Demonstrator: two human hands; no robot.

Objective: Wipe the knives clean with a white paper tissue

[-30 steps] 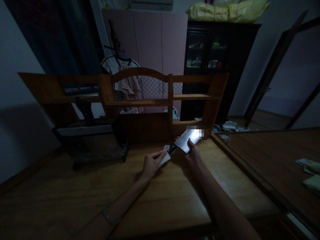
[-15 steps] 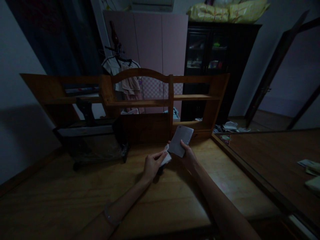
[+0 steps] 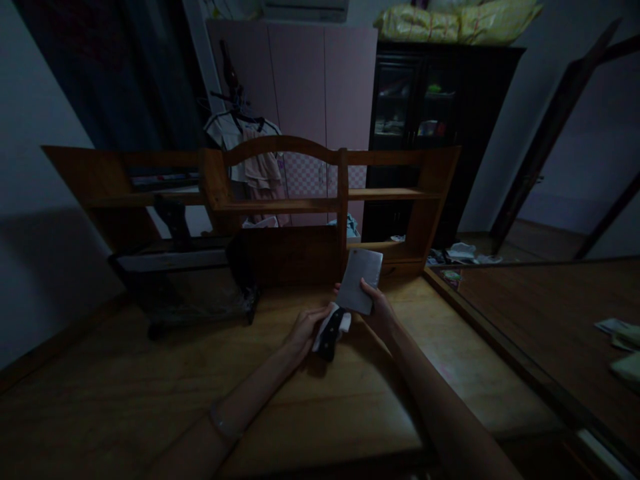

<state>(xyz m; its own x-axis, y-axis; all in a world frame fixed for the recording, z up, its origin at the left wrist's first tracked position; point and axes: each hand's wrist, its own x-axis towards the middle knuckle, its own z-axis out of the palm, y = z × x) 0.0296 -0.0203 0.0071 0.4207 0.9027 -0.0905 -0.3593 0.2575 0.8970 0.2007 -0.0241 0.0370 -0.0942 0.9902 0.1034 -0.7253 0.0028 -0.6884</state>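
Note:
A cleaver (image 3: 361, 275) is held tilted over the wooden desk, its broad grey blade pointing up and its black riveted handle toward me. My right hand (image 3: 380, 312) grips the blade near its right edge, thumb on the near face and the other fingers behind it. My left hand (image 3: 304, 328) is closed on a white tissue or cloth (image 3: 346, 323), which lies behind the handle and shows on both sides of it. The left fingertips are partly hidden behind the handle.
A black-framed, see-through holder (image 3: 190, 290) stands at the left of the desk (image 3: 260, 400), with a dark handle (image 3: 173, 220) rising from it. A wooden shelf unit (image 3: 280, 207) runs along the back. Clothes (image 3: 260, 160), a pink wardrobe (image 3: 300, 87) and a dark cabinet (image 3: 445, 100) are beyond.
My left hand has shifted down with the white tissue or cloth, and the black handle now shows in front of it. The blade has tipped slightly left, still in my right hand.

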